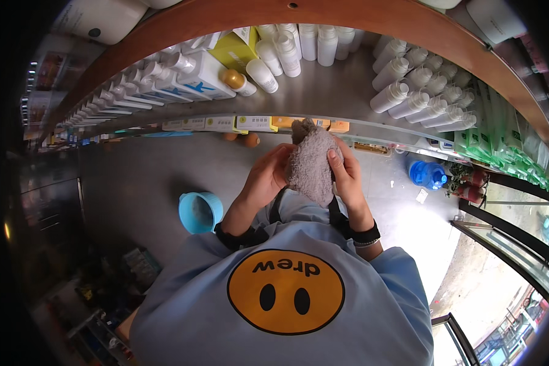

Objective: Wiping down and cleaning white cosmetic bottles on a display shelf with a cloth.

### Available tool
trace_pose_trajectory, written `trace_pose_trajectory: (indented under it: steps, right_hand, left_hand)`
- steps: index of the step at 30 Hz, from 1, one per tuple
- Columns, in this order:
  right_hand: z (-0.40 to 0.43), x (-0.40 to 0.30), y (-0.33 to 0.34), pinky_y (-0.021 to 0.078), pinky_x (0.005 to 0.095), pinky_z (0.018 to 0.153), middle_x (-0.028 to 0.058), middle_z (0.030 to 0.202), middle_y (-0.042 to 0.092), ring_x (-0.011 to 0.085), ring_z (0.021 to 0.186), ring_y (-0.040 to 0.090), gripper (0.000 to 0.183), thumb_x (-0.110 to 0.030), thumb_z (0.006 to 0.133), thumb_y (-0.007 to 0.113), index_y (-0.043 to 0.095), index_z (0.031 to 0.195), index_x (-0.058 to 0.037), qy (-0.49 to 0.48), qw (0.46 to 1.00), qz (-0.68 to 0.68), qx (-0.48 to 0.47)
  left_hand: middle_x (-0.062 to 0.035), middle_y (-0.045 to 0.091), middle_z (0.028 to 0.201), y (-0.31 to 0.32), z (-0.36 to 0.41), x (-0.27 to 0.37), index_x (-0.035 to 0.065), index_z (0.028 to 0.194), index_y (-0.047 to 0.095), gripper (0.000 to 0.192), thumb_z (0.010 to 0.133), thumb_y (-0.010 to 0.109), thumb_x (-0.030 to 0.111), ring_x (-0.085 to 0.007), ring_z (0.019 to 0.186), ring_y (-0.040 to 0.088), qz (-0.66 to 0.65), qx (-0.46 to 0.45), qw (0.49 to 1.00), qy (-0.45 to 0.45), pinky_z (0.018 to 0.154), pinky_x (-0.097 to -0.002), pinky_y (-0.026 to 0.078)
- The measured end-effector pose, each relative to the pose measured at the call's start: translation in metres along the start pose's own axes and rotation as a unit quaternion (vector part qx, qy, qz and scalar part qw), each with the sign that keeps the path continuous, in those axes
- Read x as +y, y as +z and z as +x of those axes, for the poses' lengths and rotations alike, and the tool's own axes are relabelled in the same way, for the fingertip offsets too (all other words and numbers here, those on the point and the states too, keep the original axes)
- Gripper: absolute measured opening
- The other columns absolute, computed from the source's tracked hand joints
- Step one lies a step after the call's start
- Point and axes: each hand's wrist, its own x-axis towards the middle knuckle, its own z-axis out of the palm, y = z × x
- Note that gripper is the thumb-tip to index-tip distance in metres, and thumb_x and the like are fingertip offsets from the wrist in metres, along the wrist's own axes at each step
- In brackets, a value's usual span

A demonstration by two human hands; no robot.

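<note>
A fluffy grey cloth (314, 167), bunched up, is held between my two hands in front of my chest. My left hand (267, 171) grips its left side, with the fingers partly hidden behind it. On the other side my right hand (345, 169) holds the cloth, the thumb lying on top. Beyond the hands is a metal shelf (334, 87) bearing white bottles. A gold-capped bottle (238, 82) stands by white boxes (206, 73) and a yellow-green box (233, 50).
A light blue bucket (200, 212) stands on the floor at left. A blue water jug (427, 174) is at right, near an open glass door (498, 251). Green-and-clear packets (508, 137) fill the shelf's right end. A wooden shelf edge (293, 13) curves above.
</note>
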Motion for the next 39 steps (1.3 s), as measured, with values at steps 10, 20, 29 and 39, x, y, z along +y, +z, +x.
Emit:
trace_pose_trajectory:
  steps: [10,20,29,39]
  right_hand:
    - [0.029,-0.04,0.045,0.0401,0.0355,0.087,0.0144,0.109,0.054,0.03,0.1,0.051,0.039,-0.017,0.075,0.06,0.053,0.111,-0.0051,-0.174,0.913,-0.334,-0.16]
    - [0.086,-0.038,0.043,0.0441,0.0306,0.076,0.012,0.099,0.057,0.0252,0.085,0.057,0.015,-0.01,0.074,0.061,0.062,0.088,-0.0036,-0.199,0.919,-0.335,0.057]
    - [0.216,0.006,-0.038,0.0306,0.0325,0.094,0.0205,0.119,0.043,0.0269,0.11,0.041,0.042,-0.019,0.086,0.041,0.038,0.12,0.0045,-0.243,0.87,-0.268,0.335]
    - [0.25,-0.013,-0.033,0.035,0.0318,0.079,0.0058,0.08,0.046,0.0177,0.077,0.043,0.026,-0.021,0.087,0.037,0.049,0.089,0.0021,-0.321,0.868,-0.067,0.372]
  left_hand:
    - [-0.0092,0.044,0.121,-0.059,0.004,0.005,0.0083,0.123,0.036,0.049,0.088,0.038,0.042,-0.0235,0.111,0.046,-0.144,-0.019,0.985,-0.098,0.093,-0.0411,0.038]
    - [-0.0097,0.033,0.132,-0.115,-0.003,0.018,0.006,0.132,0.024,0.051,0.09,0.037,0.032,-0.0192,0.12,0.035,-0.056,-0.181,0.982,0.003,0.104,-0.0358,0.025]
    - [-0.0124,0.041,0.123,-0.113,-0.029,0.066,0.0035,0.129,0.028,0.043,0.092,0.032,0.026,-0.0211,0.112,0.043,0.318,-0.131,0.923,0.171,0.099,-0.034,0.032]
    - [-0.0108,0.039,0.122,-0.128,-0.045,0.091,0.0033,0.125,0.03,0.041,0.092,0.033,0.027,-0.0185,0.113,0.039,0.038,-0.144,0.989,-0.004,0.1,-0.0304,0.029]
